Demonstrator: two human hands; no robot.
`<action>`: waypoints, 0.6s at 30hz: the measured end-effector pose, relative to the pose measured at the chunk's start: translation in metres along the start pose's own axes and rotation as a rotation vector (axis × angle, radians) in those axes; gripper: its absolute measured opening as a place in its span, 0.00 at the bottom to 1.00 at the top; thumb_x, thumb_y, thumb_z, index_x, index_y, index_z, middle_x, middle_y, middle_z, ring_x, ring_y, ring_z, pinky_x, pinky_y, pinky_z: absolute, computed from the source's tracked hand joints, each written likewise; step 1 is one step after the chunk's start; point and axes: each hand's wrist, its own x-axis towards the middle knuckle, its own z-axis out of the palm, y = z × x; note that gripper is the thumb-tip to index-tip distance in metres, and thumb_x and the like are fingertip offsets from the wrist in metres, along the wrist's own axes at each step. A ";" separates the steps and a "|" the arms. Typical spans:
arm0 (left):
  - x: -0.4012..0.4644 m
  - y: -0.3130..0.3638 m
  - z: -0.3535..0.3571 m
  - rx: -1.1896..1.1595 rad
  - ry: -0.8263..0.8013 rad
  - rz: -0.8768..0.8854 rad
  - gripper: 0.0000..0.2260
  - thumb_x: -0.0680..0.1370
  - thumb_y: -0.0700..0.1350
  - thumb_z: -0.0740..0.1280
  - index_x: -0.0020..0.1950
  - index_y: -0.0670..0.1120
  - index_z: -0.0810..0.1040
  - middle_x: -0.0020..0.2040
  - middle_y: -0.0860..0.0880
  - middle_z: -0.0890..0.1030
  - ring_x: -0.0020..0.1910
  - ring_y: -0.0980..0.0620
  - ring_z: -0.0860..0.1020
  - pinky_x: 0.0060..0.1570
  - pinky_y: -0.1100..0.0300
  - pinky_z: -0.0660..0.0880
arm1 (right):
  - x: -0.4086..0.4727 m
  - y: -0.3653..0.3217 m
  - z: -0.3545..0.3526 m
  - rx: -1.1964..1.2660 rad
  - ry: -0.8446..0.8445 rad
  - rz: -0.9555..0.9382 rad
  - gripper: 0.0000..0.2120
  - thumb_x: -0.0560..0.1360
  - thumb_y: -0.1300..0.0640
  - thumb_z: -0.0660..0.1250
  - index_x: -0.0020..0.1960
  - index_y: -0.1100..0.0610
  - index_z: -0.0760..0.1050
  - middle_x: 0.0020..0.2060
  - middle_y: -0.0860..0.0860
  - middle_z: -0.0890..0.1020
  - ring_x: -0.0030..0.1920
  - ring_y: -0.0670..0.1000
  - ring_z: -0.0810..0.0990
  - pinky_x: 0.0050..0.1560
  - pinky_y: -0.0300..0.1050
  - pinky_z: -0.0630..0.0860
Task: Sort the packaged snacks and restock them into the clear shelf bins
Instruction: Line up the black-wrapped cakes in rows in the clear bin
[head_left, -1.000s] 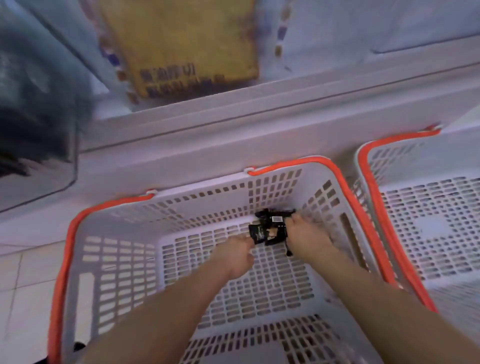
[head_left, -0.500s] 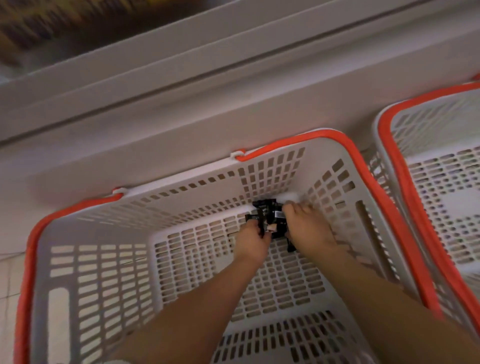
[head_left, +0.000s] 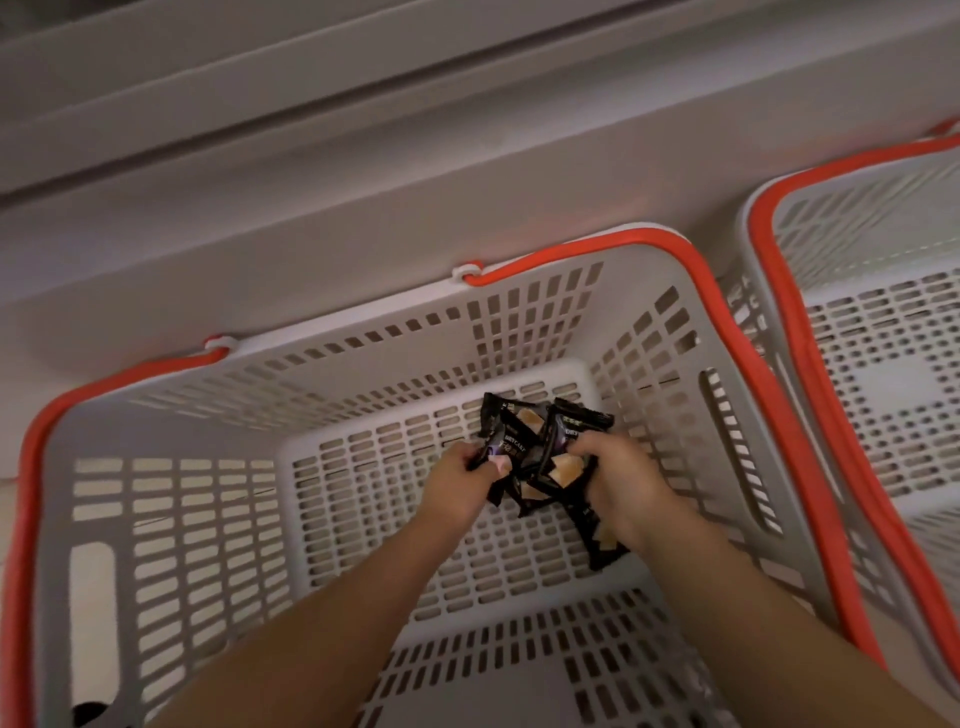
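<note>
Both my hands reach down into a grey perforated basket (head_left: 171, 499) with an orange rim. My left hand (head_left: 462, 480) is closed on black snack packets (head_left: 511, 447) with white lettering and pale cake pictures. My right hand (head_left: 618, 480) grips more of the same black packets (head_left: 574, 426), and another packet end (head_left: 602, 551) sticks out beneath its wrist. The packets bunch together near the basket's far right floor corner. How many packets each hand holds is hidden by the fingers.
A second grey basket (head_left: 883, 374) with an orange rim stands directly to the right, touching the first. A pale grey ledge (head_left: 363, 218) of a cabinet or shelf base runs across the top. A strip of light floor tile (head_left: 5, 488) shows at far left.
The view tilted down and closer to the basket; the shelf with the yellow pack left the frame. Both hands closed around the black packets and gathered them together off the basket floor.
</note>
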 end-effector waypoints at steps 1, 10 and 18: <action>-0.004 -0.003 -0.003 -0.049 -0.030 -0.009 0.11 0.76 0.46 0.67 0.56 0.42 0.74 0.50 0.46 0.80 0.46 0.50 0.78 0.44 0.58 0.74 | -0.004 0.001 0.004 -0.007 -0.026 -0.001 0.17 0.73 0.71 0.57 0.60 0.67 0.73 0.47 0.62 0.79 0.41 0.57 0.78 0.39 0.47 0.76; -0.035 -0.014 -0.011 -0.288 -0.256 -0.088 0.05 0.81 0.45 0.58 0.52 0.49 0.73 0.49 0.48 0.79 0.45 0.51 0.79 0.51 0.53 0.76 | -0.016 0.040 0.013 -0.627 -0.050 -0.118 0.06 0.74 0.61 0.68 0.42 0.52 0.76 0.39 0.51 0.81 0.36 0.47 0.79 0.36 0.39 0.77; -0.025 -0.035 -0.037 0.154 -0.175 0.061 0.13 0.79 0.48 0.62 0.63 0.47 0.71 0.52 0.49 0.79 0.44 0.55 0.78 0.40 0.66 0.75 | 0.013 0.038 0.003 -1.621 0.036 -0.726 0.17 0.77 0.59 0.60 0.65 0.57 0.69 0.62 0.54 0.73 0.61 0.54 0.71 0.58 0.44 0.69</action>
